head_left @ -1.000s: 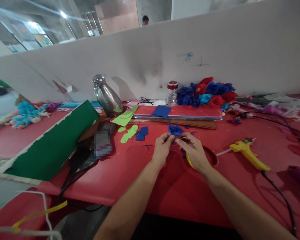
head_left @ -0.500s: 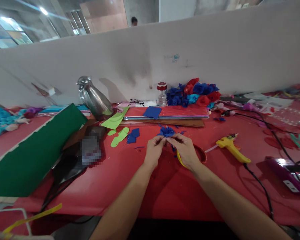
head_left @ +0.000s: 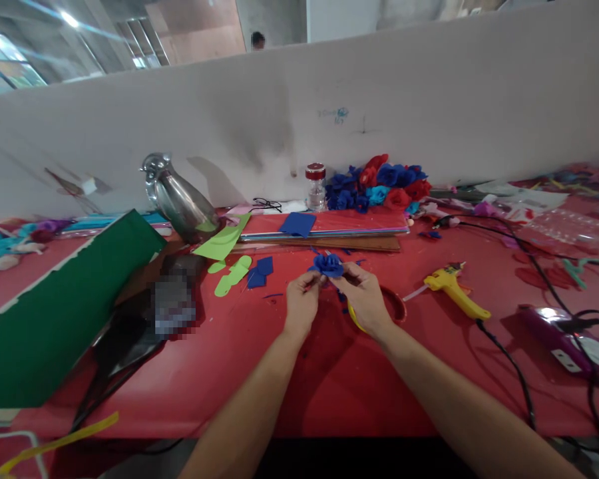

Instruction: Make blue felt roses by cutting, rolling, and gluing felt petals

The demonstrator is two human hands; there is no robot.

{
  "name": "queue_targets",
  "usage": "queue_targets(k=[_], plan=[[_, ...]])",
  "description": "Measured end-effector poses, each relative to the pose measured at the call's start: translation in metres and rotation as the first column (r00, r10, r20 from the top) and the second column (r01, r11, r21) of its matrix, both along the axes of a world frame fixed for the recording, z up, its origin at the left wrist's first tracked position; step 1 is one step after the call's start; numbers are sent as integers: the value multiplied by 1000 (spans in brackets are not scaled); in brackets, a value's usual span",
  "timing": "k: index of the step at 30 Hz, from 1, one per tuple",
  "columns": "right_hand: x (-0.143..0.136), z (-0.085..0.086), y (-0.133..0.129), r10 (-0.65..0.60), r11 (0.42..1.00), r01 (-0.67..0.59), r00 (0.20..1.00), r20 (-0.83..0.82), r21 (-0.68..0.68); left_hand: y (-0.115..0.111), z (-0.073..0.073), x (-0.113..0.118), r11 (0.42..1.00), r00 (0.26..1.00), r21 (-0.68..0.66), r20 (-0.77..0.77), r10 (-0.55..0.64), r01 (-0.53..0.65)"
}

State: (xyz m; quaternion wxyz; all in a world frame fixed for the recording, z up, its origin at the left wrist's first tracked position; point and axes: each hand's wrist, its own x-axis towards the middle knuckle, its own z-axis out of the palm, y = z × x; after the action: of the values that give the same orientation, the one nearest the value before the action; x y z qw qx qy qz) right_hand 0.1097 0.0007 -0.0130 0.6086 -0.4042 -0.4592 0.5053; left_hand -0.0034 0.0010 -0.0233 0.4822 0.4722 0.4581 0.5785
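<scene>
A blue paper flower (head_left: 329,265) with ruffled petals is held above the red table between both hands. My left hand (head_left: 302,299) pinches its lower left edge, and my right hand (head_left: 364,293) has its fingers closed on the right side. Under my right hand lie scissors (head_left: 398,305) with red and yellow handles, partly covered. Blue paper scraps are scattered just behind the flower. To the left rest small blue paper pieces (head_left: 260,271) and light green cut shapes (head_left: 233,275).
A yellow glue gun (head_left: 456,291) with a black cord lies to the right, near a purple power strip (head_left: 564,342). Behind are stacked coloured sheets (head_left: 354,223), a jar (head_left: 316,186), a heap of paper flowers (head_left: 379,183) and a steel jug (head_left: 180,199). A green board (head_left: 74,313) leans at left.
The blue flower has tipped so its petals show more from above, and my left fingers have shifted lower on it. The whole view has swung slightly right.
</scene>
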Motion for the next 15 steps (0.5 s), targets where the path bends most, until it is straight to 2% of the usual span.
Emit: queue_targets(k=[4, 11, 15], plan=[[0, 0, 0, 1, 999, -2, 1000, -32, -38, -1, 1, 2, 999, 998, -28, 65, -19, 21], [2, -2, 5, 29, 983, -51, 992, -125, -176, -2, 5, 0, 982, 964, -136, 246, -98, 134], [3, -4, 5, 46, 980, -69, 991, -123, -186, -2, 9, 0, 973, 955, -179, 283, -92, 147]])
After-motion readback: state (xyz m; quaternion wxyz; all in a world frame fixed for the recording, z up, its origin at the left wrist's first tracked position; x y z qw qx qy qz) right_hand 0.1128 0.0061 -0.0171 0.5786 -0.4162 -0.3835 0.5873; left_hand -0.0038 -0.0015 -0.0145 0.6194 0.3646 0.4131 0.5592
